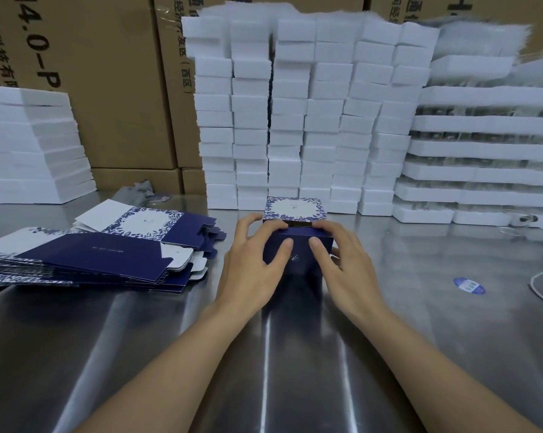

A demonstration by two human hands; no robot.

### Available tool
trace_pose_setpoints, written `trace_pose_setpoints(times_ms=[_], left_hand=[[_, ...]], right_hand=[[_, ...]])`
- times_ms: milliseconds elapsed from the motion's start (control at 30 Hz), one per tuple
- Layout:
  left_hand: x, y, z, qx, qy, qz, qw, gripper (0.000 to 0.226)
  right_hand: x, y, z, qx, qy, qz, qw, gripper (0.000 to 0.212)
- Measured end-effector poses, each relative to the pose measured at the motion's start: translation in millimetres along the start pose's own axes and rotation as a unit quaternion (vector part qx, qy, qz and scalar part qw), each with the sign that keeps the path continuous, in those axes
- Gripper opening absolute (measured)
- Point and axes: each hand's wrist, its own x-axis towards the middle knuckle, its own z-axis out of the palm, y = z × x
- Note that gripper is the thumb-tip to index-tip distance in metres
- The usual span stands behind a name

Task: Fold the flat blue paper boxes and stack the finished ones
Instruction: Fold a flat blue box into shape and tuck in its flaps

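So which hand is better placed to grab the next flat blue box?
Probably the left. The left hand holds the dark blue folded paper box on the side nearest the pile of flat blue paper boxes; the right hand sits beyond it.

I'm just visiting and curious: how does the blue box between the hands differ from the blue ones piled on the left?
The folded box stands as a raised block; the flat boxes lie as thin overlapping sheets. The left hand and right hand hold the folded box; nothing touches the flat boxes. Both are dark blue with a leafy white panel.
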Motion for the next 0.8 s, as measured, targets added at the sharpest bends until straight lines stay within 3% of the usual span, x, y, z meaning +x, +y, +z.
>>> trace_pose_setpoints(times_ms=[200,433,567,800], left_hand=[[2.1,-5.0,3.2,-0.018,-0.005,0.018,1.0,0.002],[0.2,-0.4,2.4,-0.03,-0.001,0.015,0.999,0.007],[0.7,4.5,-0.4,-0.014,0.003,0.023,1.0,0.021],[3.0,-1.5,0.5,-0.007,0.007,0.014,1.0,0.007]], right_hand=[[1.0,3.7,2.9,-0.031,-0.022,-0.027,0.999,0.011],[0.1,-0.5,2.2,-0.025,-0.014,-0.029,0.999,0.021],[-0.1,-1.7,3.0,-0.014,-0.013,-0.031,0.999,0.023],[2.8,3.6,4.2,-0.038,-0.016,-0.035,0.999,0.014]])
